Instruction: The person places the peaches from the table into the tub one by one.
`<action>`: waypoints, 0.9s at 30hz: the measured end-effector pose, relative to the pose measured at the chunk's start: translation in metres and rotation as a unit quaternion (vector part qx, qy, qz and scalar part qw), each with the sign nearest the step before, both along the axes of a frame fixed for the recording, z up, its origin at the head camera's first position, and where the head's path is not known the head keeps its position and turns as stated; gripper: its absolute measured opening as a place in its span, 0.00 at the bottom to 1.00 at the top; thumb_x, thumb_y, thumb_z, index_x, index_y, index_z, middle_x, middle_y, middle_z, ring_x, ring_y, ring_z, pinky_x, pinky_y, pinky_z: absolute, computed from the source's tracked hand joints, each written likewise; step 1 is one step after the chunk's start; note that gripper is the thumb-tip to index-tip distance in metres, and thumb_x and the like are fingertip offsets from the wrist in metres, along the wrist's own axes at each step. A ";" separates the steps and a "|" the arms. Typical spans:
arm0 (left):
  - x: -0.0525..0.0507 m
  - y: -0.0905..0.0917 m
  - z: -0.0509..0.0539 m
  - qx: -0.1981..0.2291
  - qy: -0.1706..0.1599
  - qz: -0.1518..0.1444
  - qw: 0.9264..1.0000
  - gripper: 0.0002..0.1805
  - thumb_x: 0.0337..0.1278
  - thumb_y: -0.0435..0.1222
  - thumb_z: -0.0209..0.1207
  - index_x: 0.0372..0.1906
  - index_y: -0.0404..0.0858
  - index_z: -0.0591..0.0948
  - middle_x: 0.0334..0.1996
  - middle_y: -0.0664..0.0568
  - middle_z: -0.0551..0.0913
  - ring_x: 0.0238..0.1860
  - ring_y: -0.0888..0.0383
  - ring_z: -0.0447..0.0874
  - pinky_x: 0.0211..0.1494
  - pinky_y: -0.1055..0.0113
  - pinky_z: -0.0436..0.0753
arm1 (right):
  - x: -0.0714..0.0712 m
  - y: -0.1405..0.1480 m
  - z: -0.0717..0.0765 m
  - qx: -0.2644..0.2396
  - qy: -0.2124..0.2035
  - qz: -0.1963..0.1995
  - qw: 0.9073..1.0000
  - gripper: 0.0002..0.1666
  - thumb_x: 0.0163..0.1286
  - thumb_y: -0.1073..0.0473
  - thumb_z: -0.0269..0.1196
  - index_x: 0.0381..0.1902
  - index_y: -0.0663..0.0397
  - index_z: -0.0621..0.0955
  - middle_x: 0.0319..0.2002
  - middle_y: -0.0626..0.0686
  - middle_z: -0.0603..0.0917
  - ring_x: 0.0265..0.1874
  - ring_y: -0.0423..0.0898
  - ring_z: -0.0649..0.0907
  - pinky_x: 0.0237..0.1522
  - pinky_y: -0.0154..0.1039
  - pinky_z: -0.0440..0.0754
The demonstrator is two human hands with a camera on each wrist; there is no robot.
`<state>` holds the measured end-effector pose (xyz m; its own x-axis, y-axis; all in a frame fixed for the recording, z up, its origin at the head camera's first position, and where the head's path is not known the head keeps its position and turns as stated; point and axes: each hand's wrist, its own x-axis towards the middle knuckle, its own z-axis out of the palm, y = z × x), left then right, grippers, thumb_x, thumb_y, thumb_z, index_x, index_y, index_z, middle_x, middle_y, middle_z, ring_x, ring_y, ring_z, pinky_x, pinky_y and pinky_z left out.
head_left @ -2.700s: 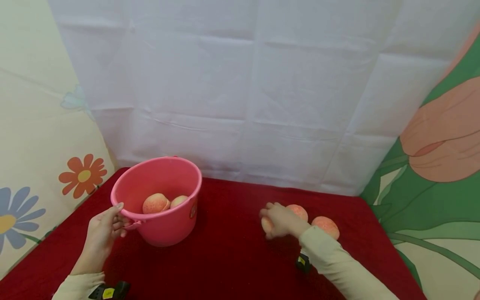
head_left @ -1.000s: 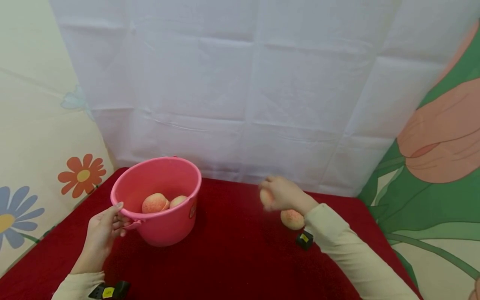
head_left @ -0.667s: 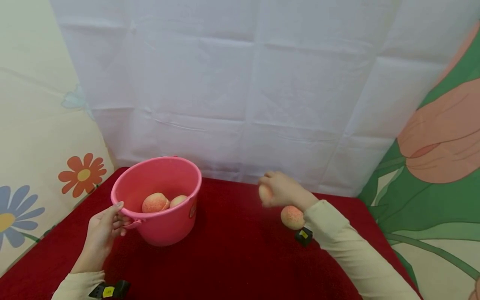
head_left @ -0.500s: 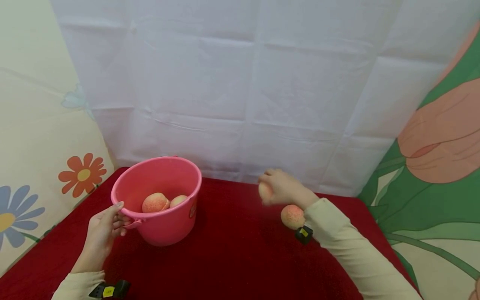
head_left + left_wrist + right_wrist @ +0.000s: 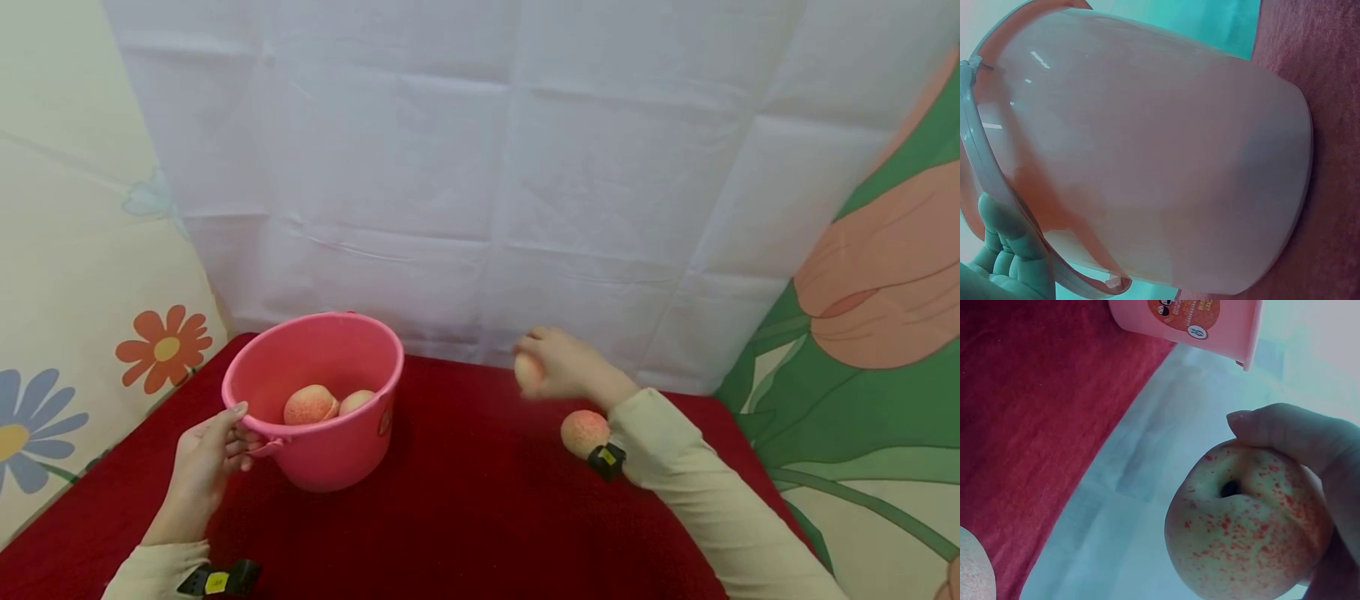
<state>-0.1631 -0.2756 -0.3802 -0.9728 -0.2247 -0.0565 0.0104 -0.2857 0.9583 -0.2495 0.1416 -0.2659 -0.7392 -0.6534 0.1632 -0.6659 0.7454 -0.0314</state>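
Note:
A pink bucket (image 5: 333,454) stands at the left of the table with two peaches (image 5: 309,406) visible inside. My left hand (image 5: 201,467) grips its rim and handle at the near left side; in the left wrist view the thumb of that hand (image 5: 1013,256) lies over the handle (image 5: 988,162). Above the table, to the right, my right hand (image 5: 566,364) holds a peach (image 5: 529,372) between thumb and fingers. The right wrist view shows this held peach (image 5: 1241,531) large and speckled red. Another peach (image 5: 584,432) rests on the cloth below my right wrist.
Dark red cloth (image 5: 450,500) covers the table. A creased white sheet (image 5: 450,208) hangs behind it, with flower-patterned hangings (image 5: 67,250) at the left and right sides.
My right hand has lifted the peach from the cloth and risen slightly toward the back. One fewer peach shows on the cloth at the right. My left hand and the bucket have stayed in place.

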 end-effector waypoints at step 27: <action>0.001 0.001 0.000 -0.010 0.006 0.000 1.000 0.19 0.64 0.43 0.50 0.17 0.46 0.81 0.15 0.57 0.79 0.17 0.64 0.76 0.17 0.72 0.74 | -0.016 -0.013 0.029 -0.026 0.025 0.017 0.999 0.31 0.42 0.52 0.68 0.48 0.56 0.78 0.44 0.56 0.77 0.40 0.51 0.76 0.38 0.45 0.75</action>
<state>-0.1619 -0.2748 -0.3806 -0.9733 -0.2262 -0.0398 0.0225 -0.2666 0.9635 -0.2655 0.1282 -0.2370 -0.7068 -0.6673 0.2346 -0.6922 0.7208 -0.0353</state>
